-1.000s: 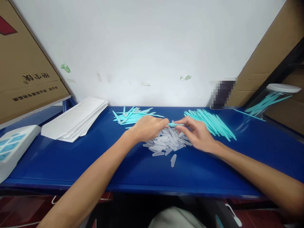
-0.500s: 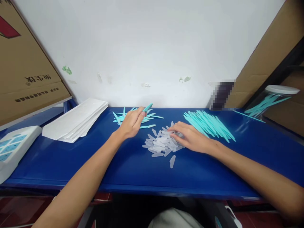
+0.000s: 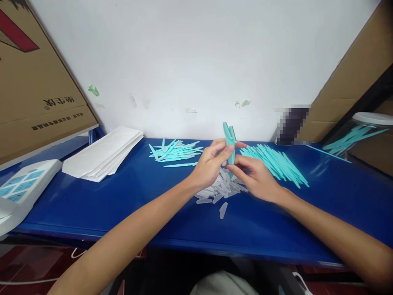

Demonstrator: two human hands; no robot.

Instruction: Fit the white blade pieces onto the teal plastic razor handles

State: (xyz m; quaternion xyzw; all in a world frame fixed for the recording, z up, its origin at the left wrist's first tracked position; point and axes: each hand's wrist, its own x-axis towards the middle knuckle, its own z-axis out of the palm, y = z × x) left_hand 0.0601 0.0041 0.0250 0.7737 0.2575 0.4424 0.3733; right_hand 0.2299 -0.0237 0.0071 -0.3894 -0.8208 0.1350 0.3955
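My left hand [image 3: 211,164] is closed around a few turquoise eyebrow razors [image 3: 229,133], held upright above the table. At their lower end, the thumb and fingertips of my right hand [image 3: 253,174] pinch one razor. Whether a cap is between those fingertips is hidden. Beneath both hands lies a heap of clear plastic blade caps [image 3: 211,192], partly covered by my left hand. One single cap [image 3: 223,210] lies apart, nearer the front edge. A loose pile of turquoise razors [image 3: 175,150] sits behind my left forearm, and a neater, denser pile [image 3: 276,164] lies beyond my right hand.
White flat sleeves [image 3: 101,153] are stacked at the left on the blue table [image 3: 172,221]. A white case with blue panels [image 3: 27,188] is at the far left. At the right stands a clear lidded jar [image 3: 359,133] with turquoise sticks. Cardboard [image 3: 46,90] leans at the left.
My left hand has moved right with the razors and turned them upright. My right hand has lifted from the caps and now meets the razors. The view has shifted slightly.
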